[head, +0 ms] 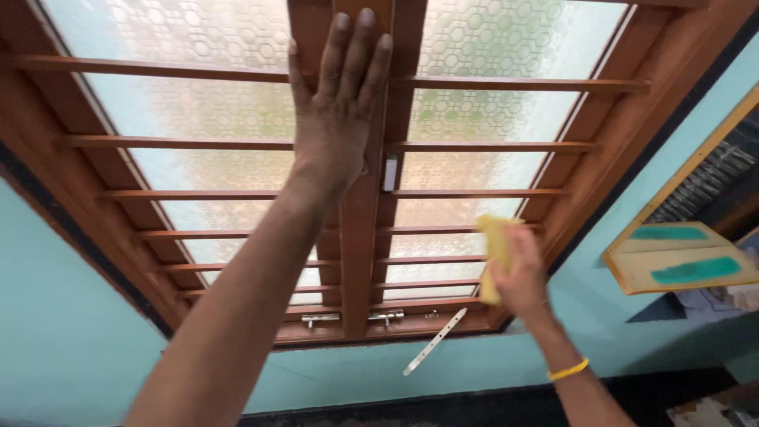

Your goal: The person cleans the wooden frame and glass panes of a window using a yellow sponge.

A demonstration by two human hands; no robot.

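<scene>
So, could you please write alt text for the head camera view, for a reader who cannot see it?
A person's left hand presses flat on the centre post of a wooden window with frosted patterned glass and horizontal bars, while the right hand holds a yellow cloth against the lower right pane. A turquoise wall surrounds the frame.

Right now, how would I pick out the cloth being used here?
Start at the wooden window with patterned frosted panes and horizontal bars. Look to its right-hand pane, low down near the frame's corner, where the right hand with a yellow wristband is raised. The cloth is the folded yellow piece in that hand's grip, the only soft yellow thing against the glass.
</scene>
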